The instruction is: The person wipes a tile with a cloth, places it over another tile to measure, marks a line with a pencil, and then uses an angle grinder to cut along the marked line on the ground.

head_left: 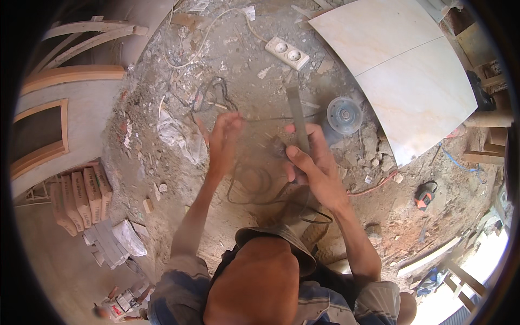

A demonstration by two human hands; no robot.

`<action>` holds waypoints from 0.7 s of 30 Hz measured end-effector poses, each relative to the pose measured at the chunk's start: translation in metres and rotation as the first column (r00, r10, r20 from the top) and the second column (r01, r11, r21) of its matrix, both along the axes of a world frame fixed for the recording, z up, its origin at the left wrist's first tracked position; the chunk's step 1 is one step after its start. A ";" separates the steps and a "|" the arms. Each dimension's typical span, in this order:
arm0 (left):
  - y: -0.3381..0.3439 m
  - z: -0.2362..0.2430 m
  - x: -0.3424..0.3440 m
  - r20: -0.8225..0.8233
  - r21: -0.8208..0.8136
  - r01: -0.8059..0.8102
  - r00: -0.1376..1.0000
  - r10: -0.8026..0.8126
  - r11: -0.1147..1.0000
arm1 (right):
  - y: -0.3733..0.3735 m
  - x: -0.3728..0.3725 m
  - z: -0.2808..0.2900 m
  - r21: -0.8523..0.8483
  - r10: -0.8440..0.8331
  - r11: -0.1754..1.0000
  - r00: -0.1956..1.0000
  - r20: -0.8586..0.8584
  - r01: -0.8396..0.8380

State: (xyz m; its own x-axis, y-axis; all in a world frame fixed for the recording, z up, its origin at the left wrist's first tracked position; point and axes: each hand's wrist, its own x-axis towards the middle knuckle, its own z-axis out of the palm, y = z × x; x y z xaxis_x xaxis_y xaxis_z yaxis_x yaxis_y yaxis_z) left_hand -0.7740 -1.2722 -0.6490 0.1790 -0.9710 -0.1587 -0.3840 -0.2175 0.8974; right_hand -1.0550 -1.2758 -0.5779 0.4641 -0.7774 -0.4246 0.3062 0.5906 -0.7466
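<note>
My right hand (pixel 320 172) is closed around a narrow, flat grey strip (pixel 296 111) that stands up from between thumb and fingers. A small dark lump (pixel 275 148) sits at the same fingertips; its kind cannot be made out. Below this hand hangs a dark cord (pixel 254 202) in loose loops. My left hand (pixel 221 142) is raised a little to the left, its fingers apart and slightly blurred, with nothing visible in them. Beyond the right hand stands a round, translucent plastic tub (pixel 345 116).
Large pale tiles (pixel 414 89) lie at the far right. A white socket strip (pixel 287 53) rests on the rubble floor. Crumpled white plastic (pixel 181 136) is left of my hands. A tape measure (pixel 426 195) lies right, and stacked sacks (pixel 81 199) stand left. Another person (pixel 123 304) is at lower left.
</note>
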 end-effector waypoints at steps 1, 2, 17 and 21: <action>-0.032 -0.007 0.003 0.111 -0.029 0.085 0.990 -0.082 0.996 | 0.001 -0.004 0.006 -0.169 -0.082 0.984 0.986 -0.147 0.056; -0.065 -0.011 -0.004 0.212 -0.010 0.170 0.963 -0.164 0.985 | 0.001 -0.010 0.010 -0.343 -0.187 0.936 0.939 -0.288 0.081; -0.283 -0.064 -0.046 0.743 0.201 0.862 0.176 -0.645 0.466 | 0.009 -0.046 0.052 -0.718 -0.350 0.641 0.729 -0.588 -0.271; -0.251 -0.025 -0.031 0.781 0.037 0.681 0.437 -0.446 0.731 | 0.005 -0.044 0.061 -0.720 -0.228 0.615 0.801 -0.553 -0.322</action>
State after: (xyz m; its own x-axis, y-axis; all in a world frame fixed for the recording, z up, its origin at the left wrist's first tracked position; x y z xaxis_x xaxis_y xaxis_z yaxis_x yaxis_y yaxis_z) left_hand -0.8055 -1.5227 -0.6741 -0.4897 -0.8718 0.0051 -0.8433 0.4752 0.2509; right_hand -1.0991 -1.2704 -0.5173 0.4083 -0.9043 0.1245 -0.3212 -0.2700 -0.9077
